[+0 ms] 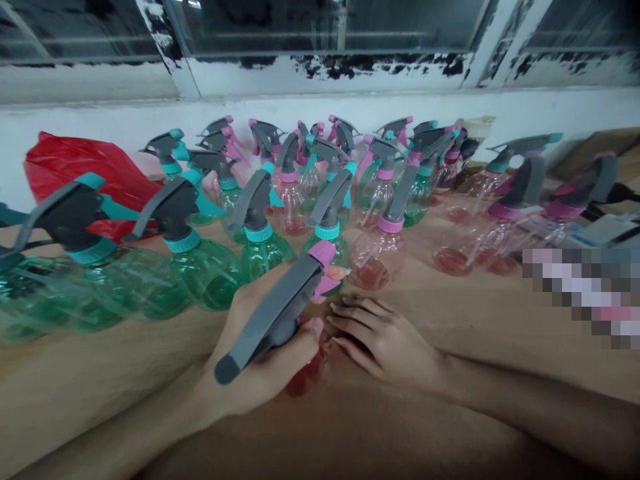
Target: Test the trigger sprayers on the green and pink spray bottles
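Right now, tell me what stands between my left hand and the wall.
In the head view, green spray bottles with teal collars stand just beyond your left hand, with pink-collared ones among those behind, toward the wall.

Worn on the head, facing forward and down across the table [470, 313]. Set near enough to catch the left hand [275, 368] and right hand [387, 340] close up at near centre, with both forearms [520, 397] at the near edges. Looks over the bottles [207, 273] to the far wall [120, 119] and windows [325, 30], cut off along the top. Sits roughly level, between the arms, with a wide sweep to left and right.
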The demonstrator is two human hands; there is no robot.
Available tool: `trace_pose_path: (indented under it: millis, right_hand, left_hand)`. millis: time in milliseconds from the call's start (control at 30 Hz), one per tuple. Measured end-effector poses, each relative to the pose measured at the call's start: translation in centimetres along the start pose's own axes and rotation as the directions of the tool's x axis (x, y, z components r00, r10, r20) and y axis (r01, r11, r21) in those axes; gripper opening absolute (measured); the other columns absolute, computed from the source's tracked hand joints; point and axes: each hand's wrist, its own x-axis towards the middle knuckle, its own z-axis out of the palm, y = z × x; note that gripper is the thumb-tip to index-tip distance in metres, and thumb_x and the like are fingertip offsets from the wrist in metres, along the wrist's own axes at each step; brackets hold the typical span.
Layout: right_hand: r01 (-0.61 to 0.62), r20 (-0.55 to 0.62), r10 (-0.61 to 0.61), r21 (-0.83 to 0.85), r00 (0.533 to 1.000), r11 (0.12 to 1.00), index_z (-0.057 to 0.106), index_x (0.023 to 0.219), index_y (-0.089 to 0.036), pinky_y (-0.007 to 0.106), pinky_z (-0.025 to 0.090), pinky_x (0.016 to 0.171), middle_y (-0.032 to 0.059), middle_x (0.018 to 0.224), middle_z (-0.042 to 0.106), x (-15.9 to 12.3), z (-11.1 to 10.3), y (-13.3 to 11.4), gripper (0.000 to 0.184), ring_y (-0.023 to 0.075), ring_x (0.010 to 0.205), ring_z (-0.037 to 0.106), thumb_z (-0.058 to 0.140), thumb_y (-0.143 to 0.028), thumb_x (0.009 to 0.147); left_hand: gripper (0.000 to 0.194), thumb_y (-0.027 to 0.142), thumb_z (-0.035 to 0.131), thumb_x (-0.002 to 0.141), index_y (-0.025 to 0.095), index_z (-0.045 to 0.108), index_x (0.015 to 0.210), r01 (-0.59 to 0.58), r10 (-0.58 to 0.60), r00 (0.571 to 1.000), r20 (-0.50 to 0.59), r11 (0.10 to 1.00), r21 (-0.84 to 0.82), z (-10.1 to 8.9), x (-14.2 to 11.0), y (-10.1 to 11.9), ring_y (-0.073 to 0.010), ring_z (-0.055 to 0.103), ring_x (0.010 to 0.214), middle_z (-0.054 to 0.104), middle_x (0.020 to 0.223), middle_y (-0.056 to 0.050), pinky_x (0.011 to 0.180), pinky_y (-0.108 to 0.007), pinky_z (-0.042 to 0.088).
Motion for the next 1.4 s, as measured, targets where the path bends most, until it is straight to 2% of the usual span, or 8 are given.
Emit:
trace_pose_path:
  millis: [100,233,367,733,900,1067,1233,1400]
  right_hand:
    - [-0.019,0.036,0.017,0.043,0.999,0.999,0.058,0.115,-0.016,0.04,0.039,0.1,0.0051,0.118,0.061,0.11,-0.16,0.06,0.03,0.0215,0.114,0.048,0.043,-0.028,0.092]
    - [-0.037,0.057,0.031,0.095,0.998,0.995,0.058,0.114,-0.016,0.04,0.039,0.099,0.0057,0.116,0.061,0.29,-0.4,0.12,0.029,0.0209,0.114,0.049,0.043,-0.027,0.092]
    - [-0.029,0.044,0.025,0.109,0.999,0.994,0.058,0.114,-0.017,0.042,0.041,0.098,0.0061,0.115,0.061,0.32,-0.48,0.12,0.028,0.0214,0.113,0.049,0.043,-0.027,0.092]
    - [-0.027,0.036,0.023,0.114,0.999,0.993,0.058,0.114,-0.018,0.044,0.042,0.096,0.0066,0.114,0.061,0.35,-0.49,0.12,0.028,0.0223,0.112,0.05,0.043,-0.027,0.092]
    - [-0.037,0.043,0.032,0.119,0.999,0.992,0.058,0.113,-0.018,0.043,0.041,0.097,0.0062,0.114,0.061,0.32,-0.56,0.05,0.028,0.0221,0.113,0.049,0.043,-0.027,0.092]
    - [-0.04,0.034,0.036,0.123,0.999,0.992,0.058,0.114,-0.019,0.043,0.041,0.097,0.0056,0.114,0.062,0.29,-0.54,0.02,0.028,0.0219,0.112,0.05,0.043,-0.027,0.092]
    - [-0.04,0.03,0.037,0.128,0.999,0.991,0.057,0.115,-0.019,0.043,0.042,0.095,0.0059,0.113,0.062,0.35,-0.54,0.03,0.028,0.0216,0.11,0.051,0.044,-0.027,0.091]
    - [-0.031,0.021,0.029,0.129,0.999,0.991,0.057,0.115,-0.02,0.043,0.044,0.094,0.0057,0.112,0.062,0.37,-0.47,0.11,0.028,0.0216,0.11,0.051,0.043,-0.027,0.092]
  left_hand:
    - [0.029,0.018,0.052,0.067,0.025,0.061,0.093,-0.08,0.079,0.997,-0.011,0.993,-0.084,0.09,0.0,-0.03,-0.0176,0.065,0.075,0.067,0.093,-0.001,0.07,-0.027,0.054]
    - [0.033,0.019,0.051,0.07,0.025,0.057,0.101,-0.017,0.017,1.0,0.009,1.0,-0.023,0.03,-0.04,0.19,-0.0134,0.061,0.065,0.065,0.089,0.0,0.072,-0.024,0.053]
    - [0.025,0.02,0.051,0.069,0.026,0.057,0.093,-0.013,0.013,1.0,0.008,1.0,-0.024,-0.02,-0.01,0.46,-0.0139,0.059,0.063,0.061,0.072,0.003,0.07,-0.024,0.052]
    - [0.03,0.019,0.05,0.072,0.025,0.056,0.101,-0.016,0.016,1.0,0.015,1.0,0.0,0.02,-0.11,0.43,-0.0159,0.06,0.066,0.061,0.072,0.002,0.068,-0.027,0.053]
    - [0.026,0.021,0.05,0.071,0.025,0.056,0.096,0.014,-0.014,1.0,0.014,1.0,-0.013,0.0,-0.11,0.42,-0.0158,0.06,0.063,0.06,0.07,0.002,0.066,-0.027,0.052]
    - [0.029,0.018,0.052,0.069,0.026,0.058,0.096,0.023,-0.021,1.0,0.021,0.994,-0.105,-0.07,-0.12,0.31,-0.0172,0.061,0.063,0.062,0.073,0.001,0.065,-0.03,0.053]
    - [0.032,0.016,0.055,0.067,0.028,0.059,0.096,0.0,0.008,0.999,0.043,0.981,-0.193,-0.16,-0.03,0.15,-0.0194,0.064,0.077,0.066,0.094,0.0,0.071,-0.032,0.054]
    - [0.03,0.019,0.055,0.068,0.027,0.059,0.096,0.05,-0.042,0.997,0.065,0.99,-0.13,-0.14,0.04,0.15,-0.0204,0.065,0.076,0.067,0.088,0.0,0.069,-0.033,0.055]
